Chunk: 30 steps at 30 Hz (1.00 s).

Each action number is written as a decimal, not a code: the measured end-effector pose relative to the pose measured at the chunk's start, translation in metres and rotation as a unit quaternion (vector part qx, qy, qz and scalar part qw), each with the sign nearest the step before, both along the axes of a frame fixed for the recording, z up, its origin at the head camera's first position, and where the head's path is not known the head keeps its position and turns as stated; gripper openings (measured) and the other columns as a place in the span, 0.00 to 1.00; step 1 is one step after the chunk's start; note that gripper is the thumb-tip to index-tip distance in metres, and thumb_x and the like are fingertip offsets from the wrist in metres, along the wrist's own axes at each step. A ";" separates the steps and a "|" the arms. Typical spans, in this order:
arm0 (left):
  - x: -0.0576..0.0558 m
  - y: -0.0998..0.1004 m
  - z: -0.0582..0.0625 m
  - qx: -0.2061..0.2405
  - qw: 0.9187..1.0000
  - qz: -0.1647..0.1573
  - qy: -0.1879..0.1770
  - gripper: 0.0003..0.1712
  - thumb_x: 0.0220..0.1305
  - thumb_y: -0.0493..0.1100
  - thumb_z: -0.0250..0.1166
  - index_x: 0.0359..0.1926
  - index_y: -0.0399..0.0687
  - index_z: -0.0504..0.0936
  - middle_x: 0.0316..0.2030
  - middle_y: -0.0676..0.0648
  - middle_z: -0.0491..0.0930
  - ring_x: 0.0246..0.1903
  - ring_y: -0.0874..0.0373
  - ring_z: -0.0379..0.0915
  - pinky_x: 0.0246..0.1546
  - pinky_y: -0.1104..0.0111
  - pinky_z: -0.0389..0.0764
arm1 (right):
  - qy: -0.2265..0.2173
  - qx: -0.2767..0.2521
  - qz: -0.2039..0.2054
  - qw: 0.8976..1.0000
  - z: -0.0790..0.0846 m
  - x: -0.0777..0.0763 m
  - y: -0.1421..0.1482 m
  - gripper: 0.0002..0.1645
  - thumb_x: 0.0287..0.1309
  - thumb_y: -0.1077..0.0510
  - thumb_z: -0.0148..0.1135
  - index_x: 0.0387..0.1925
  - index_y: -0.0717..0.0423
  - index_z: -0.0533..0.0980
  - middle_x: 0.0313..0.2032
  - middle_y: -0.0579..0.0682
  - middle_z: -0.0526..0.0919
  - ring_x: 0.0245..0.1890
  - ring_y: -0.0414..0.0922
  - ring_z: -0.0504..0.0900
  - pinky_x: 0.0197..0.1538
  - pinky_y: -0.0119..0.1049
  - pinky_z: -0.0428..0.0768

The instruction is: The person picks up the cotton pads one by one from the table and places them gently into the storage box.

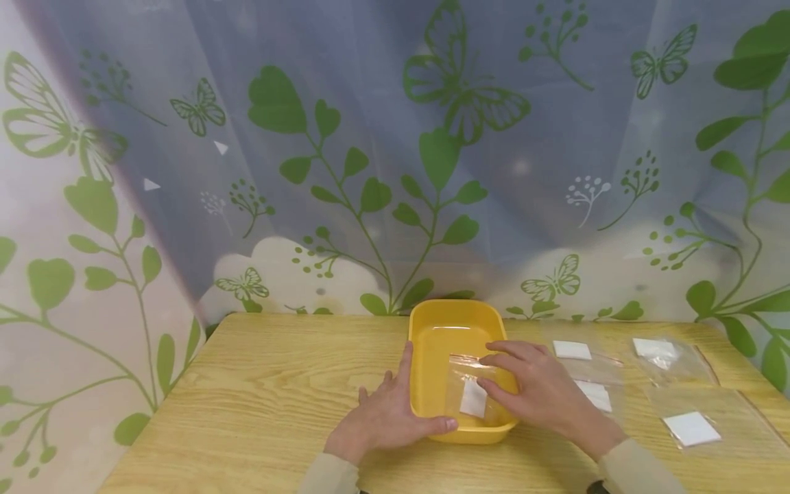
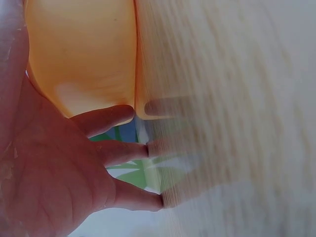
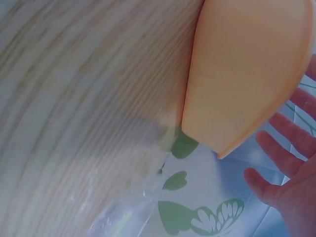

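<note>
A yellow plastic tray (image 1: 457, 312) stands on the table. In it lies a clear zip bag (image 1: 455, 374) with a folded white square (image 1: 473, 398) inside. My left hand (image 1: 389, 415) rests against the tray's near left corner, thumb over the near rim, forefinger along the left side. In the left wrist view the other fingers (image 2: 133, 197) stretch out straight, tips down at the table. My right hand (image 1: 537, 384) reaches over the tray's right rim, thumb and forefinger apart at the bag. The right wrist view shows its fingers (image 3: 284, 153) spread beside the tray wall.
Several more clear zip bags with white squares lie on the right of the wooden table (image 1: 278, 370), among them a near one (image 1: 691, 429) and a far one (image 1: 657, 350). A leaf-patterned curtain (image 1: 345, 261) hangs right behind the tray.
</note>
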<state>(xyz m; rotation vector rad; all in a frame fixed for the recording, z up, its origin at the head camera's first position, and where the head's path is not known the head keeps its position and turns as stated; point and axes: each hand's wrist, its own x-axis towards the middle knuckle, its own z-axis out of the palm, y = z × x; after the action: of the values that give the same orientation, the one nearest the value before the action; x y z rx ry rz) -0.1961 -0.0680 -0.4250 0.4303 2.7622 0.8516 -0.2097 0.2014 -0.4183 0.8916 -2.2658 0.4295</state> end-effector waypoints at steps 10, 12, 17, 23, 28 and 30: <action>0.000 -0.001 -0.001 0.019 1.000 0.004 -0.007 0.77 0.51 0.80 0.66 0.82 0.58 0.26 0.74 0.34 0.66 0.76 0.31 0.54 0.69 0.22 0.45 | -0.008 -0.017 -0.035 0.999 0.003 0.008 0.018 0.25 0.45 0.49 0.80 0.48 0.48 0.86 0.51 0.53 0.88 0.48 0.53 0.88 0.45 0.57 0.84; 0.000 -0.001 -0.001 0.023 1.000 0.006 -0.007 0.77 0.51 0.80 0.67 0.82 0.59 0.26 0.74 0.34 0.66 0.77 0.31 0.53 0.69 0.22 0.44 | -0.007 -0.023 -0.037 0.999 0.003 0.008 0.023 0.26 0.43 0.50 0.81 0.48 0.48 0.86 0.51 0.53 0.88 0.47 0.54 0.88 0.44 0.56 0.84; 0.000 -0.001 -0.001 0.020 1.000 0.004 -0.005 0.77 0.50 0.81 0.66 0.82 0.60 0.25 0.74 0.34 0.65 0.77 0.31 0.52 0.69 0.22 0.45 | -0.006 -0.034 -0.045 0.998 0.006 0.009 0.037 0.28 0.41 0.51 0.82 0.49 0.49 0.86 0.51 0.53 0.88 0.47 0.54 0.87 0.45 0.59 0.83; 0.000 -0.001 0.000 0.019 1.000 0.002 -0.008 0.78 0.50 0.82 0.65 0.82 0.60 0.25 0.74 0.34 0.66 0.77 0.32 0.52 0.69 0.23 0.44 | -0.029 -0.043 -0.064 0.997 0.009 0.014 0.049 0.29 0.42 0.52 0.82 0.51 0.47 0.85 0.53 0.52 0.88 0.49 0.56 0.87 0.48 0.65 0.80; 0.001 -0.001 0.000 0.021 1.000 0.001 -0.008 0.78 0.50 0.82 0.66 0.82 0.60 0.24 0.73 0.33 0.66 0.77 0.31 0.52 0.69 0.22 0.44 | -0.032 -0.052 -0.068 0.996 0.008 0.015 0.061 0.30 0.40 0.54 0.83 0.50 0.48 0.86 0.53 0.51 0.87 0.50 0.55 0.86 0.49 0.61 0.80; 0.001 -0.002 0.000 0.022 1.000 0.001 -0.008 0.78 0.50 0.81 0.66 0.82 0.59 0.24 0.73 0.33 0.67 0.77 0.31 0.52 0.69 0.22 0.45 | -0.028 -0.053 -0.070 0.996 0.007 0.015 0.066 0.31 0.39 0.54 0.84 0.50 0.47 0.86 0.53 0.50 0.87 0.49 0.55 0.87 0.49 0.56 0.80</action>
<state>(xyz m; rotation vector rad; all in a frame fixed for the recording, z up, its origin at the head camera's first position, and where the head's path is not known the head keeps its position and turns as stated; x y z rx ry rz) -0.1947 -0.0696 -0.4246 0.4264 2.7342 0.9146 -0.1949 0.2669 -0.4114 0.6710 -2.3143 0.5117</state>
